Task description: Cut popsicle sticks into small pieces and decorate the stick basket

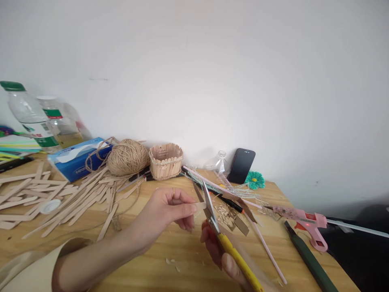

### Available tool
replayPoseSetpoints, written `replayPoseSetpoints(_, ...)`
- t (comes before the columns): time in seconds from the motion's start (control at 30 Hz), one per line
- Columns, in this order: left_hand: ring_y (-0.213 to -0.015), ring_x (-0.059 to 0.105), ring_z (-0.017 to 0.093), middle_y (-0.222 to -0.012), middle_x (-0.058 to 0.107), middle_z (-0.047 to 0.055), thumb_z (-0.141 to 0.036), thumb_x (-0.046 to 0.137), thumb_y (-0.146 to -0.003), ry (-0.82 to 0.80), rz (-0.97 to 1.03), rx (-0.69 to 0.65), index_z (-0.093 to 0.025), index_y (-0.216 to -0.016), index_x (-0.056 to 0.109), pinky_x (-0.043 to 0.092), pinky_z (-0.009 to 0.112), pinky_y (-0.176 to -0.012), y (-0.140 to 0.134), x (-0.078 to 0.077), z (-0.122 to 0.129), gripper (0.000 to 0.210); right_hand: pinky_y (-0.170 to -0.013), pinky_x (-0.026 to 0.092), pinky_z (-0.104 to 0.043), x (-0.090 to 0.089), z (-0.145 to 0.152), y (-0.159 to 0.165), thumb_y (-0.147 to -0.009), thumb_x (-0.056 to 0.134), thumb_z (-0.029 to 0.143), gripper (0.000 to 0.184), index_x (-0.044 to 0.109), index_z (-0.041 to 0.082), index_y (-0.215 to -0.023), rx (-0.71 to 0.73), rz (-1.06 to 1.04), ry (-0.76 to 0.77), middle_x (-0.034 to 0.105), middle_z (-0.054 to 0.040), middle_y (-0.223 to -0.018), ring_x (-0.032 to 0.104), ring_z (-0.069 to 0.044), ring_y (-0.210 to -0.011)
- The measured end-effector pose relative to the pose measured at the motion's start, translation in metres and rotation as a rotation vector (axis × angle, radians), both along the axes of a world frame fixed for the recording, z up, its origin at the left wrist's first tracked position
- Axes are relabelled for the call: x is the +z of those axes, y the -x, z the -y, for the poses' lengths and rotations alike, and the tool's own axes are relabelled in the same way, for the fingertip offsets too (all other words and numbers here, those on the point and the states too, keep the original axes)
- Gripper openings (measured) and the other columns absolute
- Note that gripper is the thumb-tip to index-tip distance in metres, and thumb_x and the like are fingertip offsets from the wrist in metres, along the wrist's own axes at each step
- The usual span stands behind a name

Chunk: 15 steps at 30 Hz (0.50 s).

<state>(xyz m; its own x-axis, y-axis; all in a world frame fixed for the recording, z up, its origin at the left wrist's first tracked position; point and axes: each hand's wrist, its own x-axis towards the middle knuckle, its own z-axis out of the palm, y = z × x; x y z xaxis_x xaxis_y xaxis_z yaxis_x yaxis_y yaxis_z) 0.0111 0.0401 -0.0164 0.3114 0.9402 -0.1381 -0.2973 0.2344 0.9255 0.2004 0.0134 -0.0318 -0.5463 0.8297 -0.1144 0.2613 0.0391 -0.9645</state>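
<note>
My left hand [174,209] is closed, pinching a short pale wooden craft stick [200,205] between thumb and fingers. The free end of the stick lies at the parted blades of the scissors. In my right hand [217,247] are yellow-handled scissors [225,239], their blades pointing up and away from me. My right fingers wrap the handles, and part of that hand is hidden behind them. Just beyond the scissors lies a heap of small cut wood pieces [226,215]. A few pale scraps [172,263] lie on the table below my hands.
Craft sticks [88,198] spread over the left side. Behind stand a tissue box [82,158], a twine ball [128,157], a small stick basket [165,164] and a phone [242,165]. A pink glue gun [310,223] and a dark green tool [308,255] lie right.
</note>
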Motion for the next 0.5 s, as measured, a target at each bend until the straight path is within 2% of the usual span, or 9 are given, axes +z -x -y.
replayPoseSetpoints(0.5, -0.044, 0.055, 0.007, -0.048, 0.063, -0.004, -0.023, 0.069, -0.068, -0.029, -0.066, -0.027, -0.014, -0.065, 0.064, 0.044, 0.018, -0.046, 0.0043, 0.0017, -0.0055, 0.011, -0.049, 0.030, -0.025, -0.0021, -0.0017, -0.0042, -0.066, 0.042, 0.080, 0.061, 0.043, 0.021, -0.082, 0.050, -0.024, 0.052, 0.033, 0.0029, -0.066, 0.032, -0.012, -0.056)
